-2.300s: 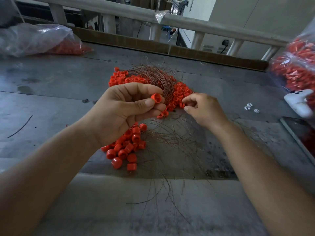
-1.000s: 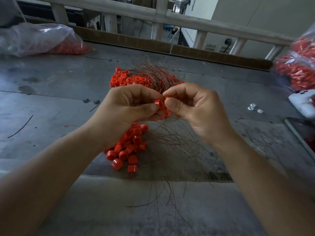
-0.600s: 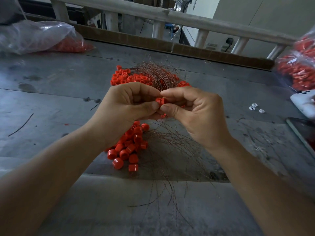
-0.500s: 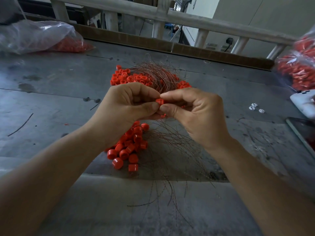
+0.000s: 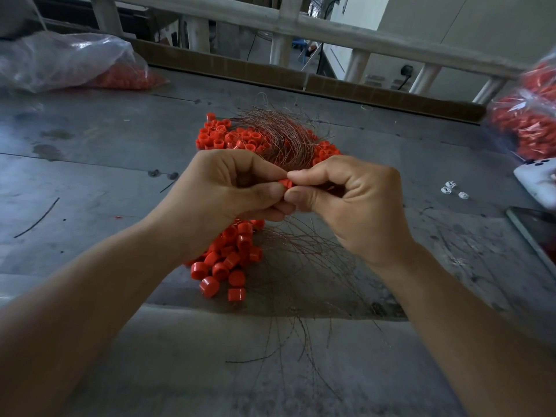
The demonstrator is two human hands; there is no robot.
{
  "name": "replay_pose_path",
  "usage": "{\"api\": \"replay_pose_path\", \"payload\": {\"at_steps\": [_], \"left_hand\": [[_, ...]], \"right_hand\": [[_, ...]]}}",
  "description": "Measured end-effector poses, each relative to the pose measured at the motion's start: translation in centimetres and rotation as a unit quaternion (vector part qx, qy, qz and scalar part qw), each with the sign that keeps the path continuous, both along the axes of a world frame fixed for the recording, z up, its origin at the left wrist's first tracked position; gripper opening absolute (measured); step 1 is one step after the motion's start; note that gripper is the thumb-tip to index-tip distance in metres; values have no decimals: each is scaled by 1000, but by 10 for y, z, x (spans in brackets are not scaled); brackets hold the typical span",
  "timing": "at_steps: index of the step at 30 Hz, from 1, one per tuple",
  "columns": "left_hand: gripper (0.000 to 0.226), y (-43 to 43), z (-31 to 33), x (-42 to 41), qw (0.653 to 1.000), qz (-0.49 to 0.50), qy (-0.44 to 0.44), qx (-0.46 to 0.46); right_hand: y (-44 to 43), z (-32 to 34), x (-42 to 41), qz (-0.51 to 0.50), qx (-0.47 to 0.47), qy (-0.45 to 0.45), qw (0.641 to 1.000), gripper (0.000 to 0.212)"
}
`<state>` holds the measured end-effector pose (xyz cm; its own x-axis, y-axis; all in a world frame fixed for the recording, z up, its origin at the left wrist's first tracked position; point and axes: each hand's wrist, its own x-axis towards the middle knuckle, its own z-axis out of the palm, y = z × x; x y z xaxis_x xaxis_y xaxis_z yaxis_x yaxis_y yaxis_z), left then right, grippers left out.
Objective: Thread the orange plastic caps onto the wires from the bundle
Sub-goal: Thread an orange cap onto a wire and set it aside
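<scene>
My left hand and my right hand meet fingertip to fingertip above the table. Between them sits one orange cap, pinched by both thumbs and forefingers and mostly hidden. A bundle of thin reddish wires curves over a pile of loose orange caps behind my hands. More wire ends fan out below my hands. A cluster of caps threaded on wires hangs under my left hand. Whether a wire sits in the pinched cap cannot be made out.
The grey metal table carries a clear bag of orange caps at the far left and another bag at the right edge. A white device, a dark phone and small white bits lie right. A railing runs behind.
My right hand came from the pile over to my left hand and closed its fingertips on the cap held there. Over the last half second both hands stay nearly still.
</scene>
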<state>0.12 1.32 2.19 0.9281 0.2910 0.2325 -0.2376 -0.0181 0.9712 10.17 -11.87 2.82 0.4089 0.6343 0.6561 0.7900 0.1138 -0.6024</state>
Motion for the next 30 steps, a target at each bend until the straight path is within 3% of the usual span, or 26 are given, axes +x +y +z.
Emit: {"api": "replay_pose_path", "payload": {"at_steps": [3,8,11,17,20,23,30], "left_hand": [[13,0,1,-2,1000,-2,3,6],[11,-2,0,-2,999,12,13,47],[14,1,0,-3,999,-15,24,14],[20,5,4,-4,995,-81,55,-28],[25,7,5,-5,990,-106,69,-54],[35,9,6,-6,985,-137,76,-70],[45,4,8,-8,989,-120,42,-72]], "right_hand": [[-1,1,0,1,-2,-6,1000,25],[-1,0,1,-6,-35,-102,994,20],[-2,2,2,10,-34,-79,996,21],[-5,8,2,78,-80,55,992,28],[-6,9,4,89,-141,43,985,38],[-6,12,5,110,-178,16,978,28],[-4,11,0,77,-147,-6,986,15]]}}
